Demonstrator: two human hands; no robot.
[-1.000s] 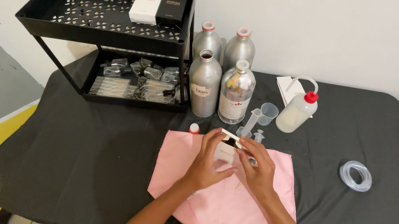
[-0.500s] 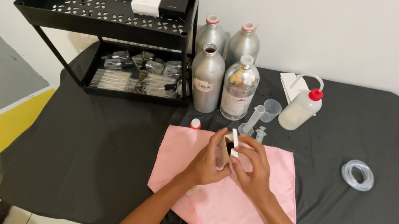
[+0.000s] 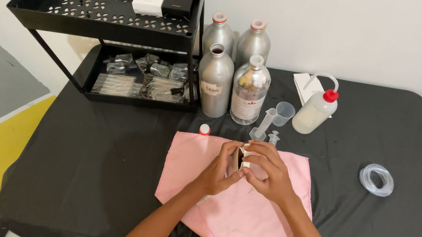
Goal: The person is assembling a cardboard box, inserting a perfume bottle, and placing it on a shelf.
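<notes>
Since the earlier frame, my left hand (image 3: 220,172) and right hand (image 3: 266,172) have turned one small box (image 3: 243,160) upright, both grasping it; four metal bottles (image 3: 215,79) stand behind.

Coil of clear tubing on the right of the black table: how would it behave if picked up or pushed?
The coil of clear plastic tubing probably feels light and floppy: thin, hollow loops. It lies flat on the black tablecloth, so a push would likely slide it, not roll it. Lifted, loops may spring apart; no tie shows.

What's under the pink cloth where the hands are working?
The pink cloth lies on the black table cover. Both hands, left hand and right hand, hold a small box above it. Anything beneath the cloth is hidden.
</notes>
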